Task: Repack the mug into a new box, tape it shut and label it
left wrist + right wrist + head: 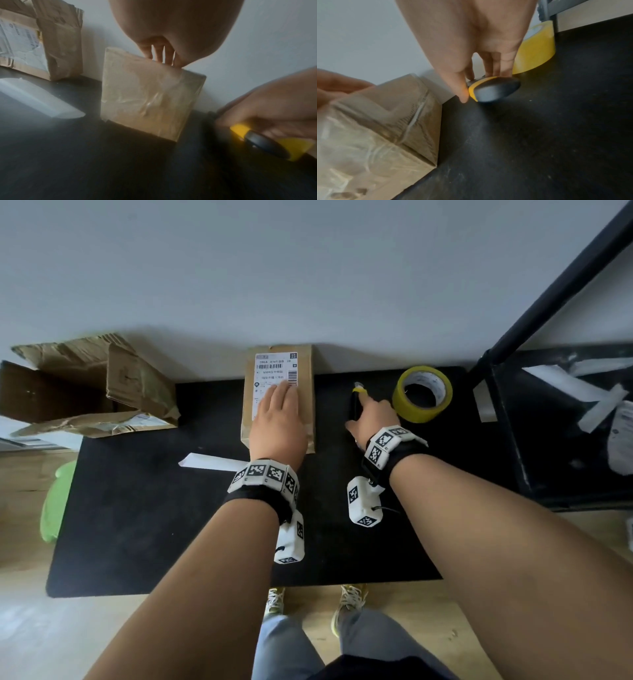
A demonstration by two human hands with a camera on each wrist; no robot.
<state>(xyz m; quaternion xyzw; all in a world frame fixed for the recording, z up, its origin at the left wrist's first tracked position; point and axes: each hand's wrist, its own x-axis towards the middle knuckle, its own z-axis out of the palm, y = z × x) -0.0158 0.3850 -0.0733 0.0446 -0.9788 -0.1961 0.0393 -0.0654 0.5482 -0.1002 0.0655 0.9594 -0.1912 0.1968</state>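
Note:
A taped brown box (306,398) with a white shipping label (274,366) lies on the black table (164,525) against the wall. My left hand (279,405) rests flat on its top, fingers straight, partly over the label; the left wrist view shows the fingers (159,54) at the box (147,97) top edge. To the right, my right hand (368,410) pinches a black-and-yellow utility knife (354,402) lying on the table, thumb on one side and fingers on the other of the knife (494,89). No mug is visible.
A yellow tape roll (423,393) stands just right of the knife. A torn old box (89,385) sits at the far left. A white paper strip (209,462) lies near my left wrist. A black rack (548,422) bounds the right side.

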